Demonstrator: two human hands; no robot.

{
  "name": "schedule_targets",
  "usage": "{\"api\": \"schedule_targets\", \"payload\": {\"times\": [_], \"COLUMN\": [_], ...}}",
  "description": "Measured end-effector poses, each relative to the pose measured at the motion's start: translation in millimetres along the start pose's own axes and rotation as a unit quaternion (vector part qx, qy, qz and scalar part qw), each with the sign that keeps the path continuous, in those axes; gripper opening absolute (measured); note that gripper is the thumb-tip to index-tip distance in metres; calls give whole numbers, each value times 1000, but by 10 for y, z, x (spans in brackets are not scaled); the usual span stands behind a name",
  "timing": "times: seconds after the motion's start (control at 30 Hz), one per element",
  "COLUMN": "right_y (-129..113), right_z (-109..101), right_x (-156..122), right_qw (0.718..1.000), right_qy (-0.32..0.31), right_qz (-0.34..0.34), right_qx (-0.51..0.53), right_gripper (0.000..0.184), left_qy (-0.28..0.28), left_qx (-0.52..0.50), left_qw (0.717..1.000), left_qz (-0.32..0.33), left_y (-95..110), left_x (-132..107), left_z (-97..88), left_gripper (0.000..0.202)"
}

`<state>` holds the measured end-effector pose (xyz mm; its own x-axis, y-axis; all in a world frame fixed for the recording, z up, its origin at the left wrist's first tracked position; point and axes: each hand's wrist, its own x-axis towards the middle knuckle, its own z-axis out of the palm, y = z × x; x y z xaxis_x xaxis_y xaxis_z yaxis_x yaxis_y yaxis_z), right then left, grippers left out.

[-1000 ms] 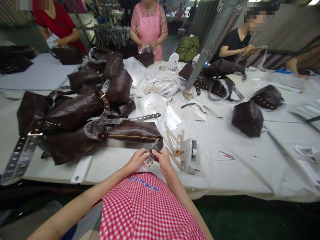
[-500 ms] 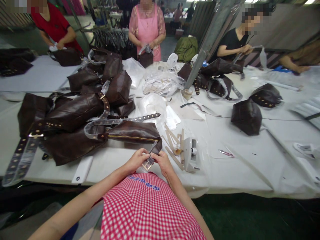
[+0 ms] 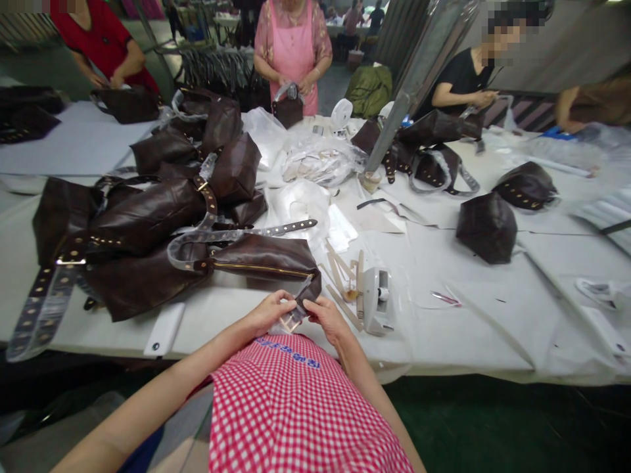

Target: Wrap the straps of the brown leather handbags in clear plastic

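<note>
A dark brown leather bag (image 3: 269, 256) with a gold zip lies in front of me, its near right end by my hands. From that end runs a short buckle strap (image 3: 292, 318) with a gold buckle and clear film about it. My left hand (image 3: 271, 311) pinches the strap from the left, close to the buckle. On the other side my right hand (image 3: 325, 316) is closed on the strap's dark leather, thumb on top. The fingertips of both hands nearly meet and hide part of the strap. A film-wrapped handle (image 3: 185, 253) arches from the bag's left end.
More brown bags (image 3: 142, 220) are piled on the left. A white tape dispenser (image 3: 379, 301) stands right of my hands, beside tan strips (image 3: 340, 269). Small scissors (image 3: 446, 299) lie further right. A metal post (image 3: 399, 118) rises mid-table. Several people work across the table (image 3: 444, 348).
Both hands stay at the strap with slight finger movement; the buckle has turned a little. Across the table, the person in the pink apron has moved a hand away from the small bag's handle.
</note>
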<state>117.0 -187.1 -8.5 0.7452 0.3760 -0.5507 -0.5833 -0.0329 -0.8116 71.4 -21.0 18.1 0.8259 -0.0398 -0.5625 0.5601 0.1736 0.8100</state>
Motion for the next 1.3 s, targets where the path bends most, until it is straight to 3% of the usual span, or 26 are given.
{"api": "schedule_targets", "payload": {"times": [0.1,0.23,0.5,0.73,1.3], "right_y": [-21,-76,-129,-135,-264], "right_z": [3,0,30,30,24], "right_x": [-9,-10,48,91,52], "right_qw": [1000,1000,999,997,993], "right_qy": [4,11,18,8,-29], "right_qz": [-2,-1,-33,-66,-90], "right_qx": [2,-2,-14,-32,-65], "right_gripper": [32,32,30,26,19], "left_qy": [-32,-90,-80,-117,-102], "left_qx": [51,74,-1,-86,-98], "left_qw": [998,992,996,988,989], "left_qz": [-35,-44,-45,-52,-40], "left_y": [3,15,-11,18,12], "left_x": [-88,-145,-53,-47,-8], "left_z": [-74,-94,-54,-30,39], "left_gripper": [40,27,20,27,37]}}
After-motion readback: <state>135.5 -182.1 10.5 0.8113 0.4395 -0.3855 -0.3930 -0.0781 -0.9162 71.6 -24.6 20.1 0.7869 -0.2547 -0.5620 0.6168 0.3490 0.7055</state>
